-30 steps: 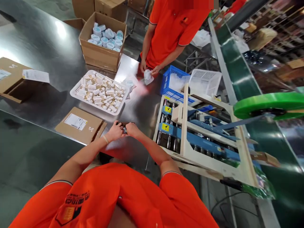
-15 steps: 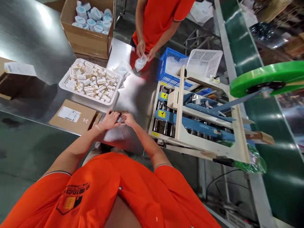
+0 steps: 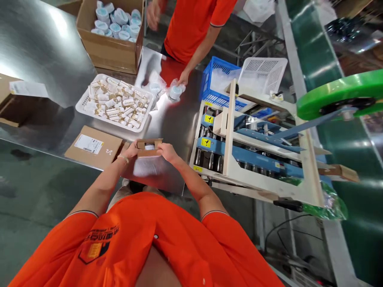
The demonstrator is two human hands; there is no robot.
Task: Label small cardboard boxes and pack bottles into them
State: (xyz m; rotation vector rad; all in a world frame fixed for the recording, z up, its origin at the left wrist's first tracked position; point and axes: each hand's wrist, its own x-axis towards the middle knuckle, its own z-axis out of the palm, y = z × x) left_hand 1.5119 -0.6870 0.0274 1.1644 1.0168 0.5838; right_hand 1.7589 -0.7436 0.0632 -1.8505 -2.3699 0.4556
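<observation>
A small open cardboard box [image 3: 147, 152] stands at the table's front edge, its flaps up and something white lying inside. My left hand [image 3: 131, 150] grips its left end, and my right hand [image 3: 167, 152] pinches the right end. Left of it lies a flat brown carton [image 3: 93, 147] with a white label. Behind the box is a white plastic tray [image 3: 80, 107] full of small white-labelled bottles [image 3: 115, 101]. Two tubs in clear wrap sit farther back; a co-worker's hand [image 3: 183, 77] touches the right wrapped tub [image 3: 175, 92].
A large carton [image 3: 112, 56] of white tubs stands at the back. To the right are a carton-sealing machine [image 3: 239, 147] with a green tape roll [image 3: 341, 93], a blue crate [image 3: 220, 81] holding a white basket [image 3: 263, 75], and a green conveyor belt [image 3: 353, 199]. Another carton [image 3: 18, 99] is at far left.
My hands have moved apart to the box's two ends, and its flaps now stand up. The co-worker has set the wrapped tub on the table and drawn one hand away to the left.
</observation>
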